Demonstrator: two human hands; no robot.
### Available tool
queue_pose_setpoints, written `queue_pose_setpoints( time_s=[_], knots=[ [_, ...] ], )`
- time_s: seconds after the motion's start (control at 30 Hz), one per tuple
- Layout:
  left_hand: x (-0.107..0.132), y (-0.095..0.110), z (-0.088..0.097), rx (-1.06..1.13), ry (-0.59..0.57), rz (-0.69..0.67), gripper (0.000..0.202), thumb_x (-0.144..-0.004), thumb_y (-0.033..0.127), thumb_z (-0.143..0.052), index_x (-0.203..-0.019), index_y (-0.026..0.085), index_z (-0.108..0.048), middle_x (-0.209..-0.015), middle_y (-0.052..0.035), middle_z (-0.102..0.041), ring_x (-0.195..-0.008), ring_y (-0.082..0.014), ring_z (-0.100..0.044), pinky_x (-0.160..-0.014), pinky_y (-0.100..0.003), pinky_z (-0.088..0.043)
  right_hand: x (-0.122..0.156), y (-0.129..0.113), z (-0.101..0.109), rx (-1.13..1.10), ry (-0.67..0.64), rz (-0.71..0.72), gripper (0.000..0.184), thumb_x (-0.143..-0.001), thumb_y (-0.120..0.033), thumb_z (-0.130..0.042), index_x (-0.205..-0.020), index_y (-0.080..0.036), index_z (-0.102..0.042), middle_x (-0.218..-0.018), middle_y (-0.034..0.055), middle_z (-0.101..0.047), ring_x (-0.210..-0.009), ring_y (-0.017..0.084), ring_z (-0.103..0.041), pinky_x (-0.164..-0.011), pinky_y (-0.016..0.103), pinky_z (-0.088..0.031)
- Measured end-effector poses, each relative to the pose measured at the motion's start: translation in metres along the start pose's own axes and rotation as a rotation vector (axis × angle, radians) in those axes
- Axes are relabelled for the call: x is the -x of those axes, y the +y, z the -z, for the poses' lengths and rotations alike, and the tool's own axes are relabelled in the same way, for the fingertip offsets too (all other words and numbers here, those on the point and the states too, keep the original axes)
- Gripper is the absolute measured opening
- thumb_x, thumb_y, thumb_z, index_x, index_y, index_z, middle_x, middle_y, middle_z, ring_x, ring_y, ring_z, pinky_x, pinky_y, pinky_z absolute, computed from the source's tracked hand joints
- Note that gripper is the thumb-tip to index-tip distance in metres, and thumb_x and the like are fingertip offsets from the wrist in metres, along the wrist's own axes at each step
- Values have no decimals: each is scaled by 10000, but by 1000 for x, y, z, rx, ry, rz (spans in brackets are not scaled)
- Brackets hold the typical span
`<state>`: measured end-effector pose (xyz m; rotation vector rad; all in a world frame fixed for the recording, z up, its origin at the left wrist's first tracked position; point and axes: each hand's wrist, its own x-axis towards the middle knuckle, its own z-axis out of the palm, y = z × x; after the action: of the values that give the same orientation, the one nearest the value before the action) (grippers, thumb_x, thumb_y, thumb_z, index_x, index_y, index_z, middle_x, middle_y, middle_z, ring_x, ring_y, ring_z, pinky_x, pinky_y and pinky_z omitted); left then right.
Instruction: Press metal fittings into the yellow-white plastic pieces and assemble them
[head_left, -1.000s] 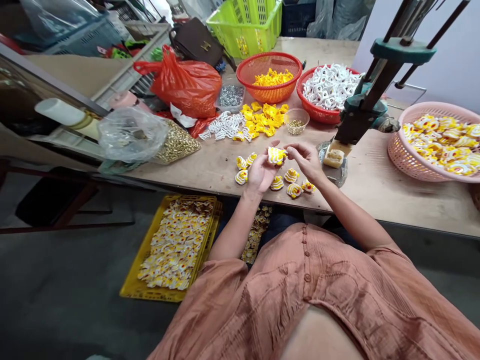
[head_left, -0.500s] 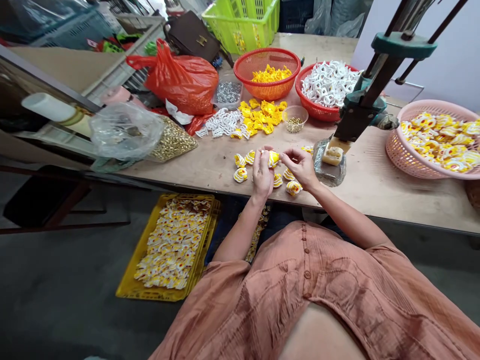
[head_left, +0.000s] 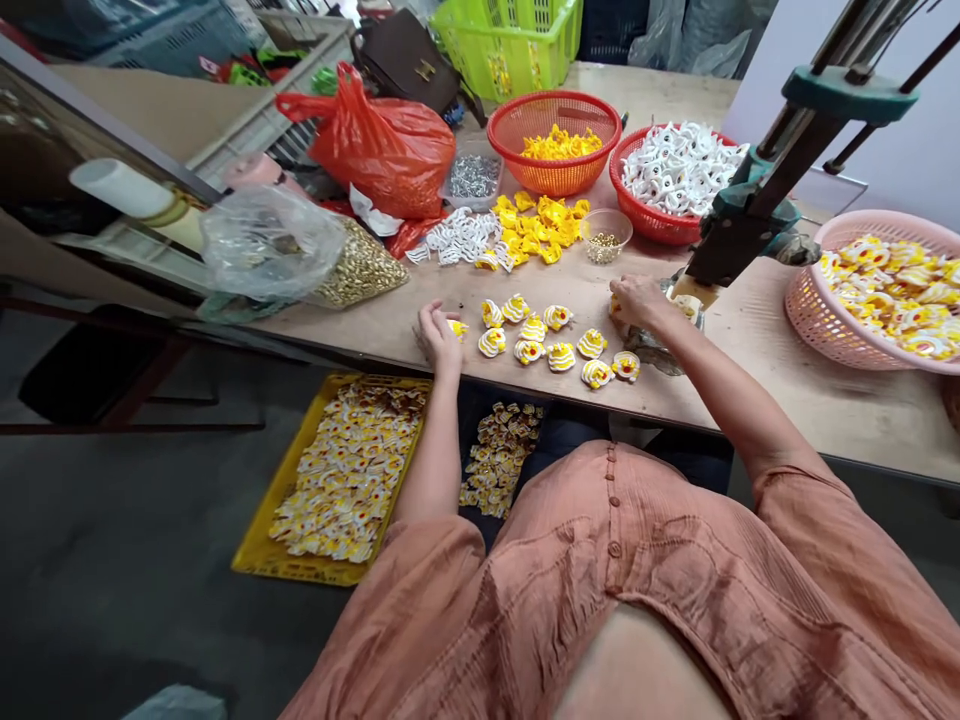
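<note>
Several yellow-and-white plastic pieces [head_left: 559,356] lie in loose rows on the wooden table [head_left: 757,370] in front of me. My left hand [head_left: 437,337] rests at the left end of the rows, fingers curled over one such piece [head_left: 457,327]. My right hand [head_left: 636,300] is at the right end, beside the base of the green hand press [head_left: 750,215]. Its fingers are closed, and a bit of yellow shows at the fingertips. A pale block [head_left: 686,300] sits under the press head, just right of that hand.
At the back stand an orange basket of yellow parts [head_left: 553,150], a red basket of white parts [head_left: 667,175], loose white and yellow parts [head_left: 495,235], a small bowl [head_left: 607,238] and a red bag [head_left: 386,150]. A pink basket [head_left: 885,290] is at right. A yellow tray [head_left: 341,480] lies on the floor.
Both hands held one piece together above the table before. Now they have parted: the left hand has dropped to the left end of the rows, the right hand has moved to the press base.
</note>
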<state>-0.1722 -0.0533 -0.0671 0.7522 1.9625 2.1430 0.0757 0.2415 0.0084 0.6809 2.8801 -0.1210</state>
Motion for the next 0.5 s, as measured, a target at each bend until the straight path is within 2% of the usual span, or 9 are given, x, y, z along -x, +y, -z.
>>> queue_pose_setpoints(
  time_s=[0.07,0.1,0.13,0.2,0.27,0.33,0.37,0.43,0.5],
  knots=[
    [3,8,-8,-23,122,-75,211,-982,404,-775,-1064,234,-681,-1140,-75,-743,-1368,-284,-592,-1033,-445,-440,-4,-5,-2,-140,157,26,406,-899,-204,-706,-1289,-93,-725,-1319,230,-709,-1145,334,-681,-969,407,-530],
    [7,16,-15,-16,205,-109,239,-959,399,-820,-1076,230,-699,-1242,-76,-729,-1462,-289,-532,-1099,-442,-431,-4,-9,-4,-250,257,52,392,-900,-239,-724,-1269,-108,-722,-1290,203,-717,-1118,311,-678,-953,392,-535],
    [12,25,-25,0,232,-138,279,-954,403,-842,-1123,224,-712,-1337,-70,-703,-1516,-282,-486,-1159,-427,-413,-4,-14,-5,-380,358,87,370,-901,-283,-741,-1237,-131,-717,-1245,169,-728,-1080,286,-674,-935,381,-541],
    [29,43,-53,51,174,-154,384,-976,475,-829,-1237,214,-722,-1418,-64,-676,-1480,-253,-531,-1208,-395,-413,-1,-30,-10,-643,537,162,337,-911,-394,-760,-1167,-186,-695,-1153,110,-735,-1008,247,-658,-913,374,-553],
    [50,58,-84,107,3,-84,476,-989,620,-761,-1235,212,-751,-1296,-86,-751,-1225,-231,-708,-1089,-397,-539,7,-49,-13,-825,648,223,362,-915,-509,-765,-1118,-224,-669,-1116,90,-729,-999,242,-647,-937,395,-561],
    [68,69,-112,307,-287,167,567,-942,679,-780,-1262,212,-758,-1229,-99,-787,-1175,-247,-751,-1048,-404,-587,20,-65,-14,-902,663,286,414,-911,-590,-762,-1096,-235,-656,-1148,107,-728,-1086,268,-653,-1022,440,-552],
    [74,73,-122,371,-354,251,603,-893,666,-836,-1270,202,-759,-1194,-104,-800,-1140,-256,-768,-1023,-408,-607,27,-70,-13,-921,641,330,437,-908,-612,-762,-1096,-233,-655,-1180,121,-730,-1144,283,-654,-1071,462,-538],
    [81,77,-132,419,-360,332,665,-790,600,-944,-1273,180,-763,-1152,-104,-813,-1093,-263,-783,-1006,-410,-627,40,-74,-11,-975,579,403,469,-907,-626,-762,-1130,-225,-667,-1257,139,-731,-1221,293,-657,-1120,477,-520],
    [82,78,-133,358,-286,292,670,-720,527,-1003,-1243,173,-780,-1141,-96,-814,-1070,-254,-780,-1014,-403,-633,49,-72,-7,-1086,532,399,480,-929,-621,-740,-1192,-223,-682,-1250,126,-742,-1172,267,-685,-1054,437,-548]
  ],
)
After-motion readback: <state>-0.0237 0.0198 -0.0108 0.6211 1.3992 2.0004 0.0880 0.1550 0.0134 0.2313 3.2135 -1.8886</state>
